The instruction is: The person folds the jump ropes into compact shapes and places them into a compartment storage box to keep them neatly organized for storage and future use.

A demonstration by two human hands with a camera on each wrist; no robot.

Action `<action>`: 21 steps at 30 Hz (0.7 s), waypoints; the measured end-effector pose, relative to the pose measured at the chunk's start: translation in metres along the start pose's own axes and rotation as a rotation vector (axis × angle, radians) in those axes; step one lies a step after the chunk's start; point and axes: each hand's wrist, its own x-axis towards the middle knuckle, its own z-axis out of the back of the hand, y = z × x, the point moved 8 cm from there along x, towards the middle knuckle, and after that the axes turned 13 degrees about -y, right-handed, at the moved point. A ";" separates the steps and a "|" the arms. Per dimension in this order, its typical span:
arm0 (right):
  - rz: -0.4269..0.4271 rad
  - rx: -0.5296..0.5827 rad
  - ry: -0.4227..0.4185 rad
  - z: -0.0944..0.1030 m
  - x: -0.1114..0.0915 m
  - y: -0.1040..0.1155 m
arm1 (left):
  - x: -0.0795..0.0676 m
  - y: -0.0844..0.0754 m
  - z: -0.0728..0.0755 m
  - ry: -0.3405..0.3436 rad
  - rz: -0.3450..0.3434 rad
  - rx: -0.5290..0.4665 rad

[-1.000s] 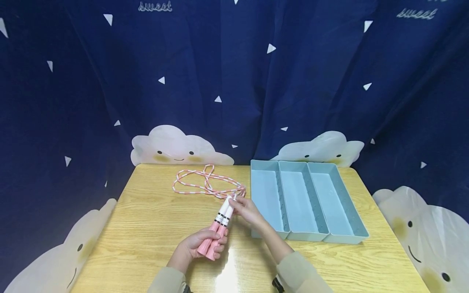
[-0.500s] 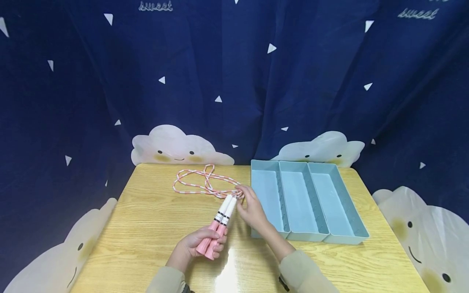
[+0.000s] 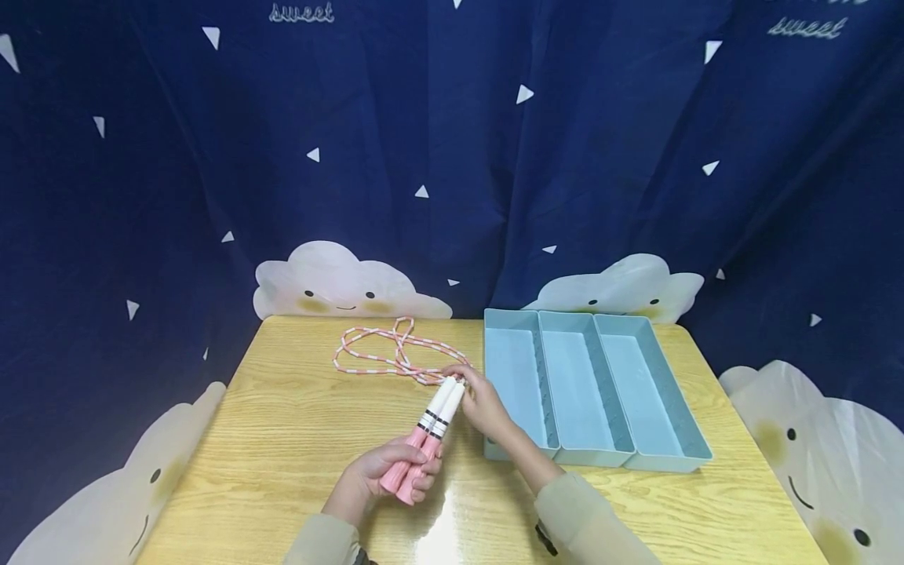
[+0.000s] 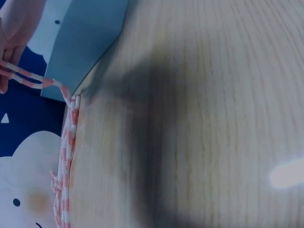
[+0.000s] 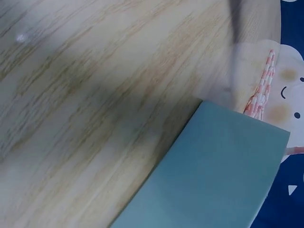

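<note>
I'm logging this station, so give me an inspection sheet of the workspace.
Surface: light wood-grain table, bright glare near the person; three pale-blue rectangular plastic trays side by side at right.
Job's things: two long pink-and-white handles, held together; pink-and-white segmented rope, looped.
Clutter: nothing seen.
Hands: left hand grips the handles' pink ends; right hand is at the rope by their white tips, grip unclear.
Cables: nothing seen.
Surroundings: navy cloth backdrop printed with white triangles and smiling clouds.

Glare (image 3: 438, 537) whitens the near table (image 3: 268, 455), while soft shadows (image 4: 147, 133) cross both wrist views.
</note>
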 end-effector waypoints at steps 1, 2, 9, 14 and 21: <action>-0.025 0.023 0.004 -0.001 0.000 -0.002 | 0.000 0.000 -0.001 0.000 0.000 0.000; -0.045 0.043 0.007 -0.002 0.000 -0.004 | 0.000 -0.001 -0.001 -0.001 0.001 0.001; -0.138 0.151 0.072 -0.006 -0.001 0.001 | 0.002 -0.005 -0.007 0.013 0.012 0.000; -0.205 0.172 0.101 -0.001 -0.004 0.017 | 0.003 -0.009 -0.008 0.017 -0.005 0.009; -0.278 0.223 0.157 -0.004 -0.009 0.015 | 0.005 -0.020 -0.015 0.034 -0.021 0.018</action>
